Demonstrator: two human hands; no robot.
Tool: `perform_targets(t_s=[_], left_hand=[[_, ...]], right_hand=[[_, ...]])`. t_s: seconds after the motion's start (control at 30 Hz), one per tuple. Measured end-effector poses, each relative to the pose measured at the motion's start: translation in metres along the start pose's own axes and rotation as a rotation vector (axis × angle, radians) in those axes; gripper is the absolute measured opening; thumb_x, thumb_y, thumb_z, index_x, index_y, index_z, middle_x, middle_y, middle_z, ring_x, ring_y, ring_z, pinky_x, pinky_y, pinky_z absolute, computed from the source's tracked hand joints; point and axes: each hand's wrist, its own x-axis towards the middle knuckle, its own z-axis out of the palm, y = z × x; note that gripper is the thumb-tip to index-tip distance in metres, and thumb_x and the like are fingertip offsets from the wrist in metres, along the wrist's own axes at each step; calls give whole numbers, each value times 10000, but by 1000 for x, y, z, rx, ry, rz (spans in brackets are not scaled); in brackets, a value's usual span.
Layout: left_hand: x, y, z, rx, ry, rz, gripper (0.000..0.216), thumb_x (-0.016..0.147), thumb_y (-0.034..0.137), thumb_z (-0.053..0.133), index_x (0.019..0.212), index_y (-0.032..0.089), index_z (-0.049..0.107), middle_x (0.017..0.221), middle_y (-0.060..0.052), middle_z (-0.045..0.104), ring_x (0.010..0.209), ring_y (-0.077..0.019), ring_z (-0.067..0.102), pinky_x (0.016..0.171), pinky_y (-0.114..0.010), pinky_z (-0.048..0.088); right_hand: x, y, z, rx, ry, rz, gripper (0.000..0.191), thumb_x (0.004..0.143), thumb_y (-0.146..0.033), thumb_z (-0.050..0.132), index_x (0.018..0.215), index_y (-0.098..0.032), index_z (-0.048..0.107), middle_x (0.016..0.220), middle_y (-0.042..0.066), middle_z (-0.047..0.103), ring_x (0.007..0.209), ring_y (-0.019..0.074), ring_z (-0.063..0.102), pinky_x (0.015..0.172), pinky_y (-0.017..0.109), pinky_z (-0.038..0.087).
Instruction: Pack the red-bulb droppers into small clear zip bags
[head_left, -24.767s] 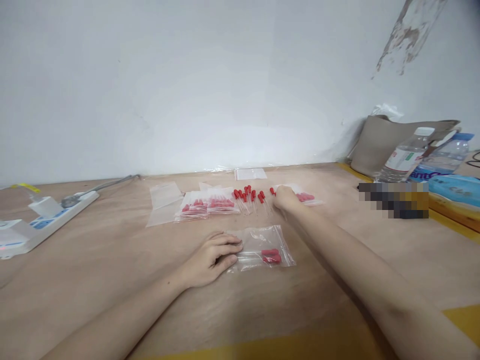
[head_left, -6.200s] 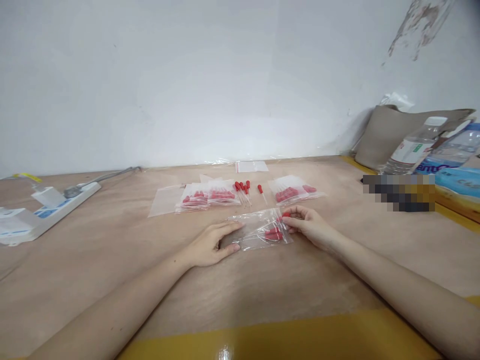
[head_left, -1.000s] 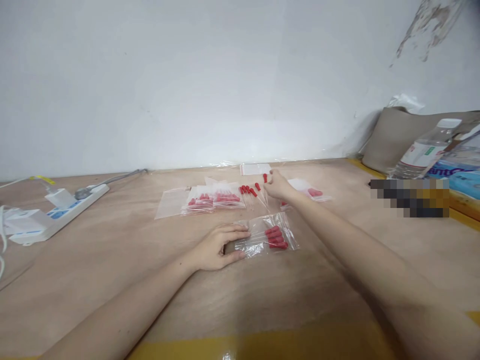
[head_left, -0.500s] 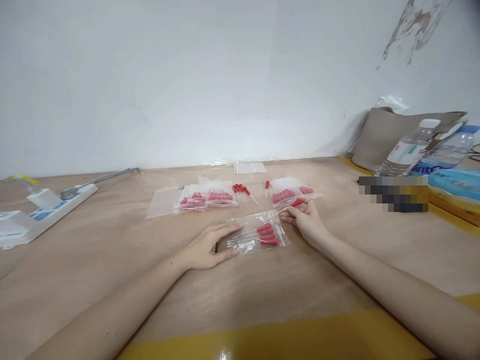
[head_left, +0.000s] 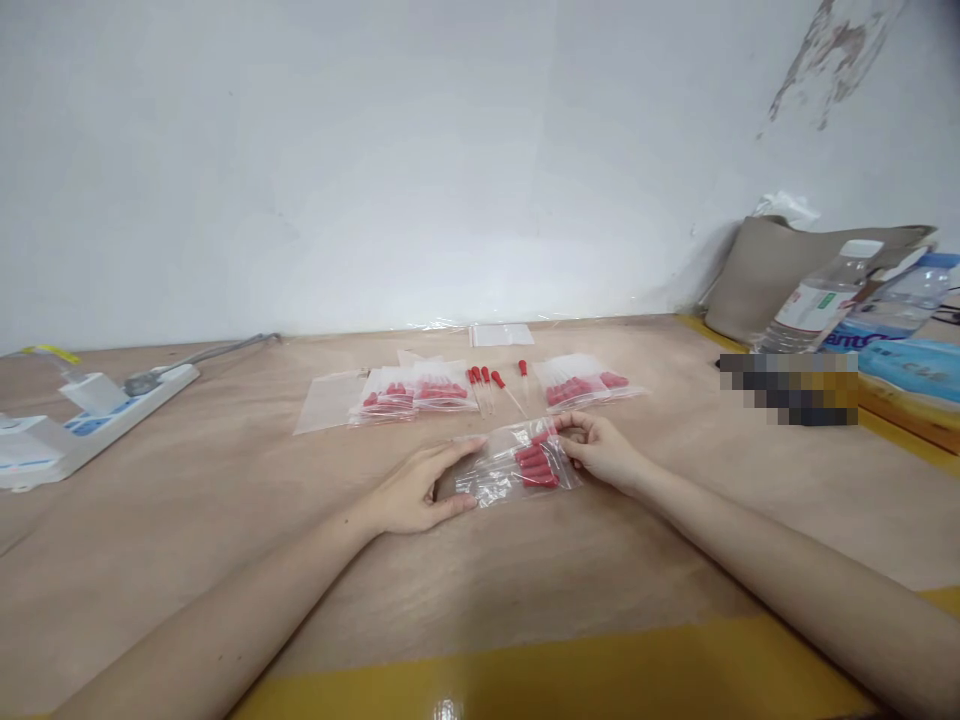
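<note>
My right hand (head_left: pixel 600 455) has returned to the bag (head_left: pixel 504 470), pinching its mouth; the carried dropper is indistinguishable inside. The bag lies between both hands, my left hand (head_left: pixel 416 492) open, pressing it flat.

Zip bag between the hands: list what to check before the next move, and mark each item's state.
1. Left hand rests on the left end of the clear zip bag: ok.
2. Right hand grips the bag's right edge: ok.
3. Bagged droppers lie side by side, red bulbs to the right: ok.
4. Bag mouth open or sealed: cannot tell.
5. Loose droppers lie on the table just behind the bag: ok.
6. Filled bags lie apart from the bag in hand: ok.
</note>
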Motion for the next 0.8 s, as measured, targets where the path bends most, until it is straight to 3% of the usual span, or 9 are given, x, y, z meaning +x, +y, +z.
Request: perform_targets(t_s=[0.23,0.4,0.47,0.57,0.63,0.7,0.8], left_hand=[[0,-1,0,9,3,2,588,820,347,559,1341,241,309,1321,-59,442,1201,-229,416,1004,-395,339],[0,1,-1,14,-4,0,581,824,351,551,1341,233,314,1301,-70,459,1179,-238,437,988,-399,354],[0,2,-1,18,-4,-2,580,824,356,551,1339,233,316,1296,-70,464,1172,-239,444,982,-402,361],[0,2,-1,23,4,2,574,822,359,552,1335,236,325,1297,-71,464,1170,-242,446,976,-413,366],[0,1,0,22,11,6,566,823,358,552,1331,235,335,1299,-70,463,1174,-239,444,979,-412,365],[1,1,1,21,9,12,544,823,356,554,1317,233,364,1302,-66,462,1186,-232,434,993,-404,354],[2,-1,1,22,2,30,497,820,356,558,1283,236,425,1315,-63,450,1209,-229,409,1015,-406,328]], right_hand=[[11,-6,-2,-48,-46,58,280,629,-351,665,831,-158,655,512,-43,549,367,21,371,325,140,213],[11,-8,6,-44,108,57,208,562,-293,709,688,-152,621,438,-59,504,355,37,379,326,154,263],[10,-7,10,-42,116,15,202,535,-283,725,620,-158,591,458,-47,535,388,60,439,370,179,343],[8,-6,16,-4,-3,-61,191,572,-321,695,624,-166,596,583,-1,623,567,142,586,552,266,480],[7,-7,17,32,-126,-57,183,638,-344,636,689,-170,616,643,13,645,648,167,615,632,301,499],[5,-10,14,32,-154,-3,168,688,-324,586,757,-174,614,593,-4,620,577,138,595,572,266,491],[4,-14,6,-49,24,99,171,723,-304,553,841,-181,566,420,-70,483,347,70,425,347,180,335]])
